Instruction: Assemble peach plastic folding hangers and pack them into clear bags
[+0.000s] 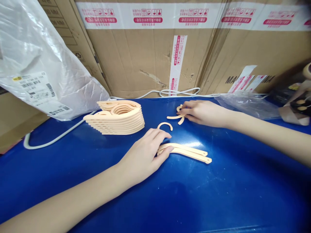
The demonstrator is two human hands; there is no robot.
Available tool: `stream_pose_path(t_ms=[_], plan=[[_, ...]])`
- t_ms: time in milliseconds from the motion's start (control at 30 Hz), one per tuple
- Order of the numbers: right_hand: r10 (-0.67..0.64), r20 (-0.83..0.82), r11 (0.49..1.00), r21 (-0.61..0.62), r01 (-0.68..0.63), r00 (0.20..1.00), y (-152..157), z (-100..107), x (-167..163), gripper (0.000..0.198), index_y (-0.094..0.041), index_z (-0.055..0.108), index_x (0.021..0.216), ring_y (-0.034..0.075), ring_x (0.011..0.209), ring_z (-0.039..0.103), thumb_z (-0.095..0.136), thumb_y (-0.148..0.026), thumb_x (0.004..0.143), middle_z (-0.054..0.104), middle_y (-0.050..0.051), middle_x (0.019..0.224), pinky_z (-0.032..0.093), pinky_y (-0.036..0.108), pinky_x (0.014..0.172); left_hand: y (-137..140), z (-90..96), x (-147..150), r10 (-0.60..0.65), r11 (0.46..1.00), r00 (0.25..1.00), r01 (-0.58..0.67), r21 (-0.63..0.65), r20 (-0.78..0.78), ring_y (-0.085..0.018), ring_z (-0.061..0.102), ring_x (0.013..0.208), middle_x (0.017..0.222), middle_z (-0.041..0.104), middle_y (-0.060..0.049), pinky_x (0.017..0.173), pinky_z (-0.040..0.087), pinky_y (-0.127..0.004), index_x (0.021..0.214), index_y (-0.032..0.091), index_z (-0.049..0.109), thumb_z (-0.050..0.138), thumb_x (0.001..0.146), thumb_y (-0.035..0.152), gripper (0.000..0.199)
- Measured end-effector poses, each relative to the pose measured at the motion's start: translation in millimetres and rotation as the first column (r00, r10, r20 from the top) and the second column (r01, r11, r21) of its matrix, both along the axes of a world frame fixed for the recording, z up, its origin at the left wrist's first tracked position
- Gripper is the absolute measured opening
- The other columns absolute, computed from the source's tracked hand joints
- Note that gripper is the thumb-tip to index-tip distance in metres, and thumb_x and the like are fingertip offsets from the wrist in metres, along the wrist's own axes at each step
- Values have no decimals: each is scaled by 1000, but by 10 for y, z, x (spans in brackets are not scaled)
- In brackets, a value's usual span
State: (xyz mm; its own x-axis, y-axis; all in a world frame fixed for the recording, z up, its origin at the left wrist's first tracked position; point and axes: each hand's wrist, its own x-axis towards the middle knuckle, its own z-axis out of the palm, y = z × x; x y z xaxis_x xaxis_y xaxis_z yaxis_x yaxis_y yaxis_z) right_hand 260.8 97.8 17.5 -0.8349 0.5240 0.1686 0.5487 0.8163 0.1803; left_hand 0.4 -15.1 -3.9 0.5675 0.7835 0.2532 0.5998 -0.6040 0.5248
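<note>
Hanger [188, 153] under left hand [144, 150], grip unclear, right hand [202, 111] pinching small pieces [175, 117], hanger stack [123, 121], bag [58, 68], boxes [145, 55] behind

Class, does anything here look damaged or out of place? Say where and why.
Yes: the cardboard box behind the blue table has a scuffed, torn-looking patch left of its vertical tape, unlike the smoother cardboard around it.

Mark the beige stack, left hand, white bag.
Beige stack [120, 124]: head view, layered front edges.
Left hand [143, 152]: head view, back of the hand.
White bag [50, 60]: head view, front above the label.
</note>
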Motion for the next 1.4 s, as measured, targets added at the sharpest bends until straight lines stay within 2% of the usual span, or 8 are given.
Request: stream_pose_path(t_ms=[100,233,367,533,733,933,1167,1400], plan=[[-36,69,999,17,35,997,-212,-10,143,35,-17,61,124,27,101,65,38,-24,99,62,14,117,52,40,84,-2,-9,-9,20,994,999,-16,-111,28,-21,58,108,117,59,-5,93,49,-39,122,24,51,48,97,37,29],[-65,27,998,-23,65,998,-426,-1,147,36,-18,62,121,24,96,65,35,-31,101,63,12,114,53,41,85,30,-22,-7,-6,985,998,17,-170,66,-22,53,120,130,54,-5,103,46,-42,127,26,46,47,96,40,34],[-135,-93,988,-94,127,986,-527,-66,55,37,-20,63,118,21,90,66,35,-37,101,60,10,111,54,39,84,52,-31,12,-37,991,996,47,-122,78,-26,40,136,141,47,-7,112,39,-47,128,24,44,52,93,42,40],[-201,-285,976,-145,165,937,-505,-212,43,36,-22,63,119,23,96,63,38,-39,100,57,12,113,53,41,84,41,-31,23,-92,994,995,93,53,-29,-27,27,143,144,44,-11,115,33,-50,123,21,45,62,87,34,42],[-134,-319,987,-132,96,938,-419,-261,118,27,-23,63,115,28,112,56,46,-34,97,60,11,126,43,49,94,38,-4,26,-71,977,989,96,192,-133,-29,33,140,137,50,-14,111,37,-48,101,20,49,61,87,34,23],[-154,-379,970,-232,67,913,-358,-301,161,30,-24,64,118,25,114,56,42,-32,99,62,9,123,42,46,96,37,-6,26,-83,980,985,108,169,-153,-29,34,139,137,49,-13,109,40,-47,107,20,51,58,90,35,24],[-339,-484,939,-228,258,807,-286,-376,231,28,-21,66,114,28,102,60,54,-37,93,66,11,110,46,47,89,43,-25,24,-87,978,981,117,171,-175,-28,37,136,136,50,-13,111,38,-50,115,19,52,53,93,37,29],[-324,-550,935,-307,174,769,-288,-338,217,30,-22,67,111,28,101,60,58,-41,90,67,10,108,47,47,89,38,-28,30,-93,981,981,120,154,-169,-28,38,136,135,51,-13,111,37,-51,116,19,52,52,94,38,28]])
